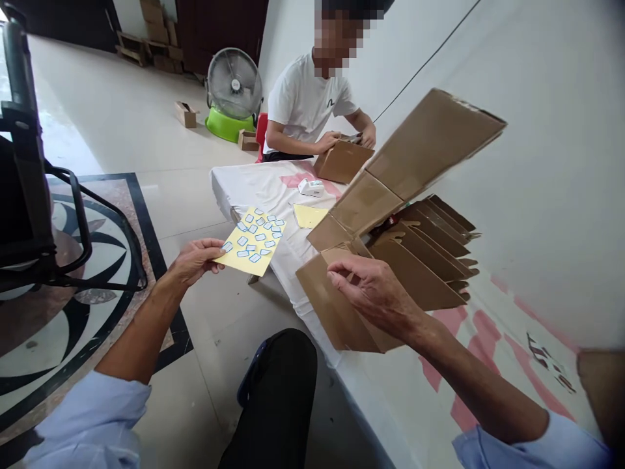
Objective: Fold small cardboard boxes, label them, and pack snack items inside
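My left hand (199,259) pinches the lower left corner of a yellow sticker sheet (249,264), which carries several small blue-edged labels. It holds the sheet out beside the table's edge. My right hand (374,290) is in front of an open cardboard box (325,312), its fingers curled and the thumb close to them. Anything between those fingertips is too small or hidden to make out. A long flap (434,146) of the box stands up, tilted to the right. Behind it are several upright cardboard pieces (415,267), with something dark and red partly hidden among them.
A white cloth with pink patches covers the table (390,391). On it lie another yellow sheet (308,216) and a small white object (311,187). Across the table a person (312,98) handles a cardboard box (344,163). A black chair frame (73,228) stands left; a fan (235,85) is behind.
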Available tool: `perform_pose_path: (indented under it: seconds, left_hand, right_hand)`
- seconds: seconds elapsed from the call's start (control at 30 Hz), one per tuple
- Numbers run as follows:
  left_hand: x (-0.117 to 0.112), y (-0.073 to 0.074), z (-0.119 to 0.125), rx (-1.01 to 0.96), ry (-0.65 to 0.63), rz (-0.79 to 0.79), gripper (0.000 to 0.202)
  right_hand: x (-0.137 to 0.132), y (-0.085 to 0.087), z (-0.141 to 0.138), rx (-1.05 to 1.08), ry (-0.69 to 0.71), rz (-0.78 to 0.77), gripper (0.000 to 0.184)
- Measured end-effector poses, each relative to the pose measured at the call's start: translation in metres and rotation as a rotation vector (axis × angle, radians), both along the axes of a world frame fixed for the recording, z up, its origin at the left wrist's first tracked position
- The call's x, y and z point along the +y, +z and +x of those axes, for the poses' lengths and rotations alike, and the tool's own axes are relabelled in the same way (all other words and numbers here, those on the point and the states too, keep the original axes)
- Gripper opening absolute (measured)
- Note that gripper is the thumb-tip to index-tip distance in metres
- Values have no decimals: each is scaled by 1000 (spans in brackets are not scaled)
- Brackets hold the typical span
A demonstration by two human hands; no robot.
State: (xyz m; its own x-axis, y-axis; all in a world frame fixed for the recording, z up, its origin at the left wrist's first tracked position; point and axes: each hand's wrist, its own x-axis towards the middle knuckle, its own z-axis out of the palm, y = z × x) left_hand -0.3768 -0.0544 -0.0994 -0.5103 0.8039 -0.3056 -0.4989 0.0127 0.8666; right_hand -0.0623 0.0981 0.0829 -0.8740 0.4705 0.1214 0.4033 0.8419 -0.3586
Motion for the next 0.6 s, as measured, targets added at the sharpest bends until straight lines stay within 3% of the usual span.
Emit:
perform_pose_path:
  seconds: [0.3, 0.47, 0.6]
  left_hand:
    - [107, 13, -44, 99, 20, -27, 24]
    - [165, 15, -47, 222, 39, -156, 21]
    - [204, 12, -47, 331, 31, -247, 13]
  right_hand:
    - [-8, -26, -8, -117, 88, -64, 14]
    - [-16, -29, -13, -126, 108, -128, 17]
    - [-28, -33, 0, -93, 91, -161, 16]
